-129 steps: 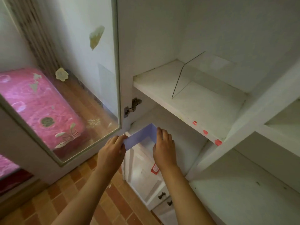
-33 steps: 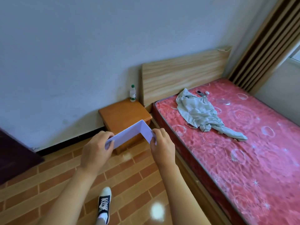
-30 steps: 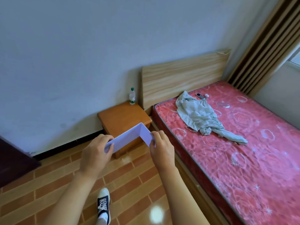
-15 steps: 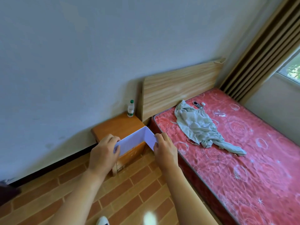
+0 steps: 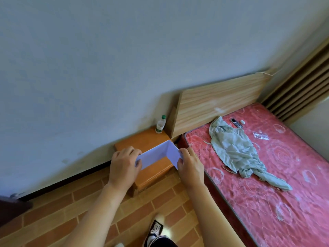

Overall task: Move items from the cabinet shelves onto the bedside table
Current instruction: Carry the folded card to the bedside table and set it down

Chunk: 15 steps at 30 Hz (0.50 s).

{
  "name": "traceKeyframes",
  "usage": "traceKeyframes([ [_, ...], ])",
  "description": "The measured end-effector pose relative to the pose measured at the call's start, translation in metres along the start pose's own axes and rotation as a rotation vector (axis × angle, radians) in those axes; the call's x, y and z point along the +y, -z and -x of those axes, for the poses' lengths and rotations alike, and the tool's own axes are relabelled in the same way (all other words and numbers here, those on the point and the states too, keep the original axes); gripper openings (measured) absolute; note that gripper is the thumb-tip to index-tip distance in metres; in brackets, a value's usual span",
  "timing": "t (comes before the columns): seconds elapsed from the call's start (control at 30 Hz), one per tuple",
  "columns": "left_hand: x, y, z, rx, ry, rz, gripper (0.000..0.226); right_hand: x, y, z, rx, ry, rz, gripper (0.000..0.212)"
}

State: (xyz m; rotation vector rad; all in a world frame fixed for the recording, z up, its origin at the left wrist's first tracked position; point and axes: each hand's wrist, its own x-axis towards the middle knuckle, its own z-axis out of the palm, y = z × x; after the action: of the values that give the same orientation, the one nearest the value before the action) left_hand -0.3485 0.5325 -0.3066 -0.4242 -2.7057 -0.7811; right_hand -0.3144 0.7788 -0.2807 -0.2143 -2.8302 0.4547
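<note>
From the head camera, I see both hands out in front, carrying a pale lilac box (image 5: 161,155) of which only two upright walls and the corner between them show. My left hand (image 5: 122,166) grips the end of the left wall, fingers curled round its edge; my right hand (image 5: 190,165) pinches the right wall the same way. The box hangs in the air above the front part of the bench (image 5: 142,141) (the small orange bedside unit beside the bed (image 5: 267,175)), not yet touching it, as far as I can judge.

A water bottle (image 5: 160,124) stands upright at the bench's back corner, near the headboard (image 5: 219,102). A crumpled grey cloth (image 5: 236,150) lies on the bed, well apart from my hands. One shoe (image 5: 154,230) shows on the brick-patterned floor (image 5: 53,216).

I judge this the carrying step, nearly over: the item is at its destination but still held. The next move calls for lowering the box flat onto the bare wood, short of the bottle, then loosening both grips together so it doesn't tip.
</note>
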Motion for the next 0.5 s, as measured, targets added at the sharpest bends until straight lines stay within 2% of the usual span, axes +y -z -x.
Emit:
traceKeyframes([
  [0.5, -0.026, -0.080, -0.152, -0.087, 0.121, -0.167, 0.022, 0.047, -0.089, -0.186, -0.130, 0.057, -0.147, 0.032],
])
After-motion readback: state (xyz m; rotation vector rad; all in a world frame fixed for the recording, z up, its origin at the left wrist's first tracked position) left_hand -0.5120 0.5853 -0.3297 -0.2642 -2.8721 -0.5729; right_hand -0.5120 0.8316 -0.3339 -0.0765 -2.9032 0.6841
